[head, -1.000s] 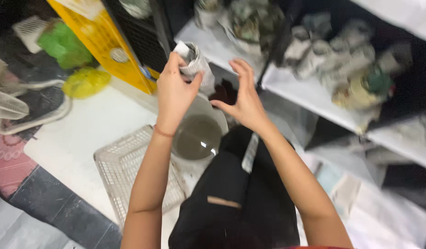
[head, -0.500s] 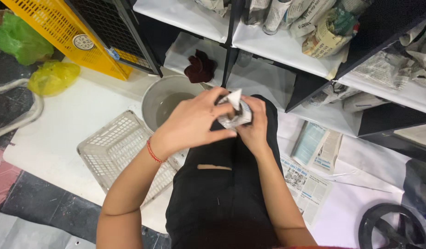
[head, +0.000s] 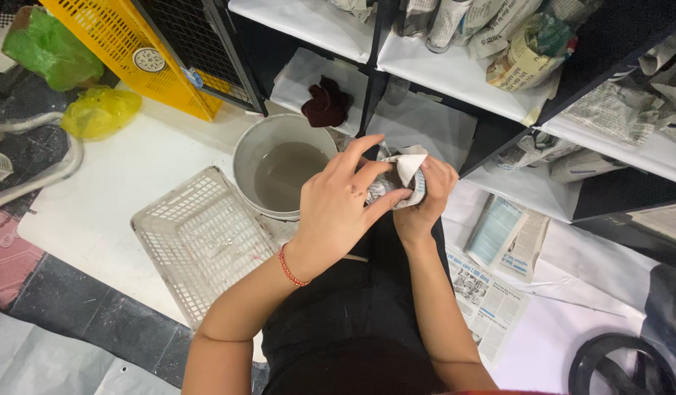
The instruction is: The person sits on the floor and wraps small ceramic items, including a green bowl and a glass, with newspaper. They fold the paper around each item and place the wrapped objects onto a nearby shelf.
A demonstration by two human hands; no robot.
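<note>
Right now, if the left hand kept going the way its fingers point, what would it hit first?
The left hand points up-right at the newspaper-wrapped bundle it already touches, held with the right hand. Beyond is probably the shelf; depth is unclear.

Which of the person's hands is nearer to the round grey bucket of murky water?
The left. The left hand hovers by the round grey bucket's right rim, gripping the newspaper-wrapped bundle; the right hand holds the bundle from the far side.

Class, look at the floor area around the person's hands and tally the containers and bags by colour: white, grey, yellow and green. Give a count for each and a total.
White mesh basket: 1
Grey bucket holding murky water: 1
Yellow crate: 1
Yellow bag: 1
Green bag: 1
Total: 5
</note>
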